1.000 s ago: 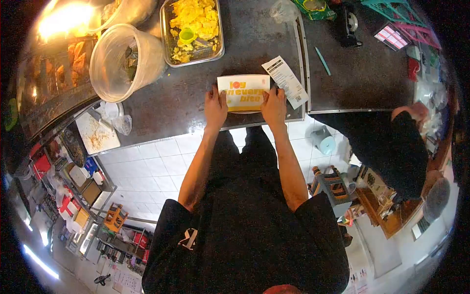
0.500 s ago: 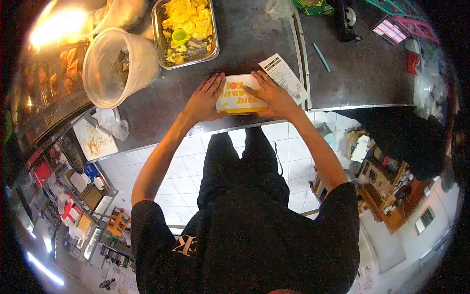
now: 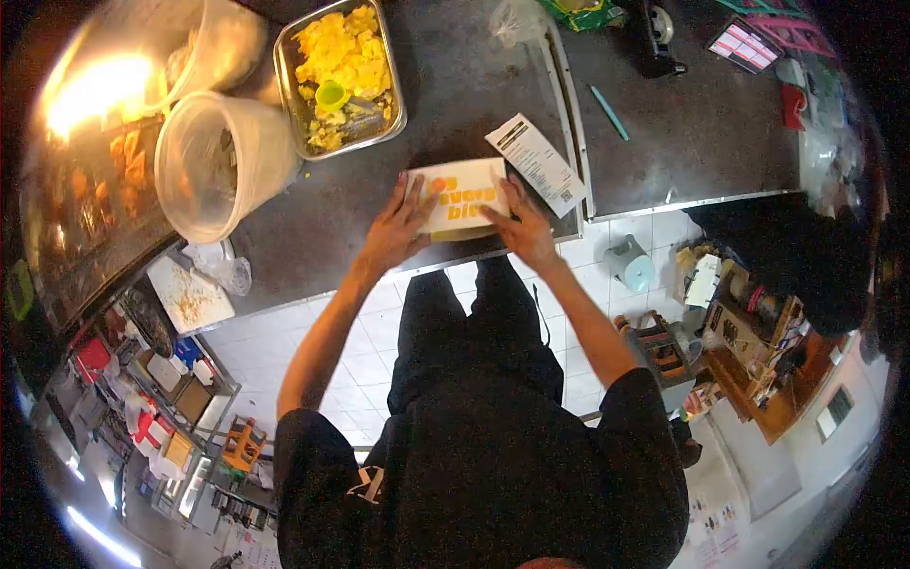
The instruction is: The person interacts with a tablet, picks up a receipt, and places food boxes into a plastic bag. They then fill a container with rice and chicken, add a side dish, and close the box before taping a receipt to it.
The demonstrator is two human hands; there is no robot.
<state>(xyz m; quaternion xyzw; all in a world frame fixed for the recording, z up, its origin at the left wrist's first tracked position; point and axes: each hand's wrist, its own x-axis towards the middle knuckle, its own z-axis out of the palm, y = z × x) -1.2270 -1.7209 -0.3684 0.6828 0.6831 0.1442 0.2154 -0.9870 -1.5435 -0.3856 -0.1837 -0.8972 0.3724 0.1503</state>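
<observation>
A closed white cardboard takeaway box point(image 3: 464, 197) with orange-yellow lettering sits at the front edge of the dark counter, its lid tilted a little towards the right. My left hand point(image 3: 396, 228) grips its left side, the fingers lying along the lid's edge. On the opposite side my right hand point(image 3: 524, 226) holds the box, with the thumb over the lid's front corner. What is inside the box is hidden. Just behind my right hand lies a printed paper slip point(image 3: 536, 163).
A metal tray point(image 3: 402, 114) of yellow scrambled-egg-like food with a green cup point(image 3: 332, 96) stands back left. Beside it leans a clear plastic tub point(image 3: 270, 156). A white board point(image 3: 194, 296) lies front left. Right: a teal pen point(image 3: 609, 113), a tape dispenser point(image 3: 654, 43) and a phone-like screen point(image 3: 746, 45).
My hands have shifted from lying flatter against the box to gripping its sides, and the box has turned slightly. The whole view has tilted a little.
</observation>
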